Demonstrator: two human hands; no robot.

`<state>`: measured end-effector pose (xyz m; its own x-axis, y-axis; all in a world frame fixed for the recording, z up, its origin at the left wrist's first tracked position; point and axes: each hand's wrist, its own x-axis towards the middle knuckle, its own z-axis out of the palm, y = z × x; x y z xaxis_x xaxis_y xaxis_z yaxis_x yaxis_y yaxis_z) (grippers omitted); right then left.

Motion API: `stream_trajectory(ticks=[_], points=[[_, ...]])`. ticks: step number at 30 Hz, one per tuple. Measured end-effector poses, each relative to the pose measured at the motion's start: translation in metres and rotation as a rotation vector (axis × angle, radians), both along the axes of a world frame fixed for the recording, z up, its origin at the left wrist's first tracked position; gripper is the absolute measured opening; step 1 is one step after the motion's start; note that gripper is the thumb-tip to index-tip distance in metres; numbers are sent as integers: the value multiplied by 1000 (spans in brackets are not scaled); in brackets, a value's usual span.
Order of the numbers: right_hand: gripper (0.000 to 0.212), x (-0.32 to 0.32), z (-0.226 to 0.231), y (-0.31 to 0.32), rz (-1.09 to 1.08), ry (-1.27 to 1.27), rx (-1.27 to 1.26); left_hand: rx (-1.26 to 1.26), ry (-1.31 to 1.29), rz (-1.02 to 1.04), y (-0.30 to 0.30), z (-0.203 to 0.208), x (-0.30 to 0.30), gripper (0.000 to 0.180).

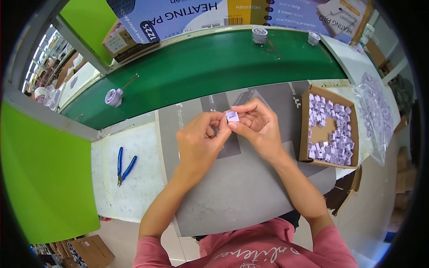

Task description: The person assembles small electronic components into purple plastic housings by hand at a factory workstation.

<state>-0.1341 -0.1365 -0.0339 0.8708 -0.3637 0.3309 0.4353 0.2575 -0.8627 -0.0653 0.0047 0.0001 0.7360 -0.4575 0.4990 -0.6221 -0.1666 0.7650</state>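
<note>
A small pale purple plastic piece is held up above the grey work mat, pinched between both hands. My left hand grips its left side with thumb and forefinger, the other fingers curled. From the right, my right hand holds the same piece between thumb and fingers. To the right stands an open cardboard box with many similar purple pieces along its sides and brown cardboard showing in the middle. The fingertips hide part of the held piece.
Blue-handled cutters lie on the white tabletop at left. Behind the mat runs a green conveyor belt carrying round white parts with wires. A clear plastic bag of purple pieces lies far right. Printed cartons stand behind the belt.
</note>
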Motion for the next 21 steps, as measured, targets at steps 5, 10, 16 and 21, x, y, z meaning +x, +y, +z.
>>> stream_trajectory(ticks=[5, 10, 16, 21], points=[[26, -1, 1, 2, -47, -10, -46, 2, 15, 4, 1, 4, -1, 9], [25, -2, 0, 6, -103, -7, -168, 34, 214, -21, 6, 6, 4, 9], [24, -3, 1, 5, -126, 5, -193, 92, 103, -9, 6, 12, 3, 8], [25, -4, 1, 5, -124, 0, -197, 75, -29, -40, 7, 6, 10, 7]])
